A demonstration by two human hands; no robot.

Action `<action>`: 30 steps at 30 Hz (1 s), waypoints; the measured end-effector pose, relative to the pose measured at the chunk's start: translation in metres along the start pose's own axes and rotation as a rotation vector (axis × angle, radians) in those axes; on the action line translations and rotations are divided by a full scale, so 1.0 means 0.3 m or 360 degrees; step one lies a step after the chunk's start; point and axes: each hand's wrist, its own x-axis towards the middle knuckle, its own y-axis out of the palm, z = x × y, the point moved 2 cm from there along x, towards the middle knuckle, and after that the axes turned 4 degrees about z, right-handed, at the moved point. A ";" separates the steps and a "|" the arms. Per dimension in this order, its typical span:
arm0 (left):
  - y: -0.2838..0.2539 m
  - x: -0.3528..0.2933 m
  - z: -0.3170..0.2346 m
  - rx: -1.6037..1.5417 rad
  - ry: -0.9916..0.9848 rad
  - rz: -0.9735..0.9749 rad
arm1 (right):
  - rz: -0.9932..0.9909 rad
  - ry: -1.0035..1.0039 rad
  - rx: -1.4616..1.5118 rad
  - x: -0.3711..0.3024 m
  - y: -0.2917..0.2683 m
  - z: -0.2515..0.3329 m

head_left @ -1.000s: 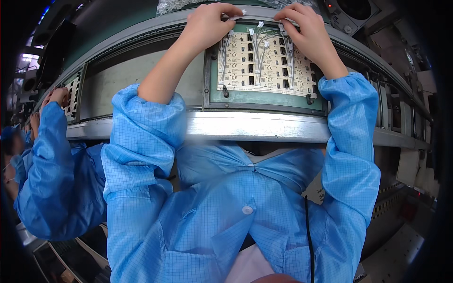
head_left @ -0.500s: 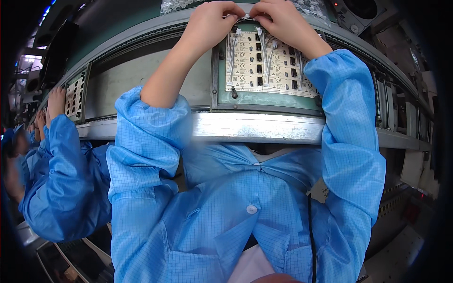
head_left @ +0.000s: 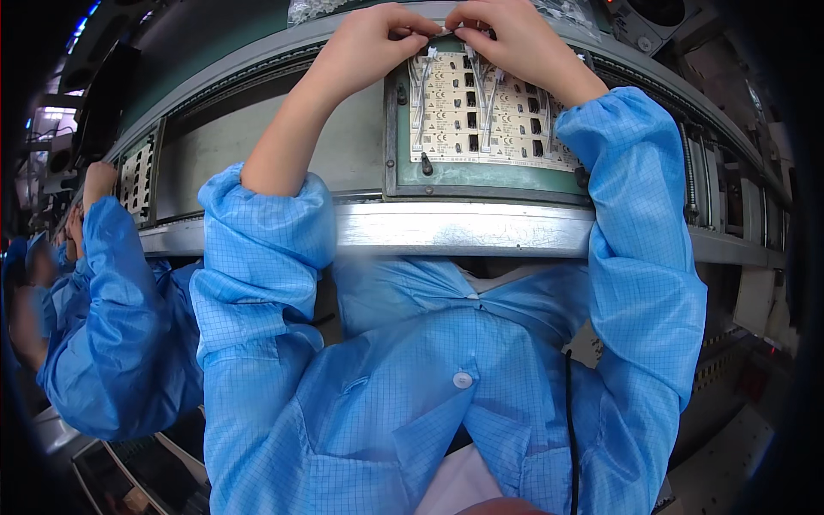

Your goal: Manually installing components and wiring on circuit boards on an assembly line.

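Note:
At the far edge of a cream circuit board panel (head_left: pixel 443 142), my left hand (head_left: pixel 365 50) and my right hand (head_left: pixel 517 47) meet with their fingertips pinched. Between them is a small white wire connector (head_left: pixel 444 33), partly hidden by the fingers. The panel carries rows of black components and lies flat in a green fixture (head_left: pixel 481 178). Thin white wire leads (head_left: pixel 489 112) with white plugs run across the boards. My right forearm covers part of the panel's right side.
An aluminium rail (head_left: pixel 463 227) runs along the near side of the line. Beyond the fixture lie clear bags (head_left: pixel 571 15) of white parts. To the left, a co-worker's hand (head_left: pixel 100 180) is by another board panel (head_left: pixel 137 182). A speaker-like black unit stands at upper right.
My left hand and forearm have shifted slightly left, and my right hand a little too. The fingertips stay close together at the connector. The co-worker's hand has changed its pose.

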 end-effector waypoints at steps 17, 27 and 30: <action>0.070 -0.012 0.026 0.0132 0.0027 -0.0461 | 0.0162 0.0007 -0.0114 0.005 -0.008 0.055; 0.067 -0.026 0.079 0.0578 -0.0144 -0.0402 | 0.0223 0.0149 0.0073 0.007 -0.015 0.031; 0.068 -0.026 0.084 0.0620 -0.0074 -0.0414 | 0.0221 0.0153 0.0077 0.011 -0.010 0.022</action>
